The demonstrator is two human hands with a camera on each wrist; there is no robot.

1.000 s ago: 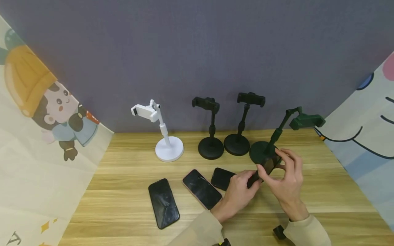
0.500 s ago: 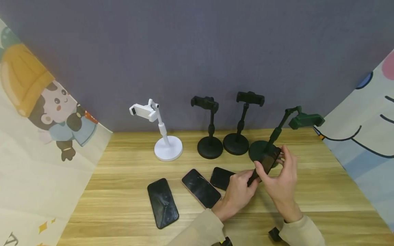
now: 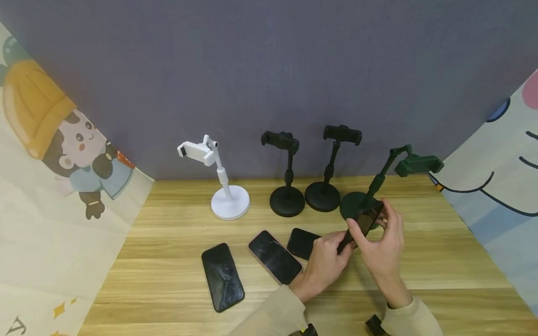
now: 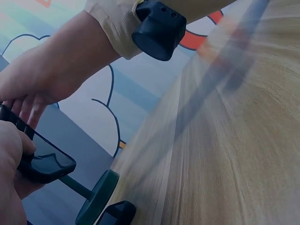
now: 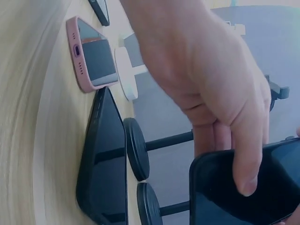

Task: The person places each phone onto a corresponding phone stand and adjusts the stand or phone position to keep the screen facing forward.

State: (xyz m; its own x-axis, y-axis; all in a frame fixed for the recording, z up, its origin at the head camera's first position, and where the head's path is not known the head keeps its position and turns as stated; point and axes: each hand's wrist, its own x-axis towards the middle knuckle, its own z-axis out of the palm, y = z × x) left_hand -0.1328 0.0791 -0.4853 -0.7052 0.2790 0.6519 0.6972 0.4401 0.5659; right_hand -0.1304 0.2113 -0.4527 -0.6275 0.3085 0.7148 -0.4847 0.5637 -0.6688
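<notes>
A dark smartphone (image 3: 368,217) is held raised and tilted between both hands, in front of the green phone stand (image 3: 378,182). My left hand (image 3: 324,262) grips its lower end, thumb on the screen in the right wrist view. My right hand (image 3: 383,254) holds the other end, with the thumb on the near edge and fingers round the far edge. In the left wrist view the phone's (image 4: 50,161) glossy face shows beside the left fingers. Another black phone (image 3: 303,243) lies flat, partly hidden by my left hand. The green stand's clamp (image 3: 419,165) appears to hold nothing.
Left of the hands lie a pink-edged phone (image 3: 275,257) and a larger black phone (image 3: 223,277). Along the back wall stand a white phone stand (image 3: 230,203) and two black ones, left (image 3: 287,201) and right (image 3: 322,196). Printed panels (image 3: 496,158) flank the wooden table (image 3: 168,233).
My right hand has shifted slightly left and down along the phone, showing more of its screen. The left hand keeps its grip nearly in place. Stands and lying phones have stayed put.
</notes>
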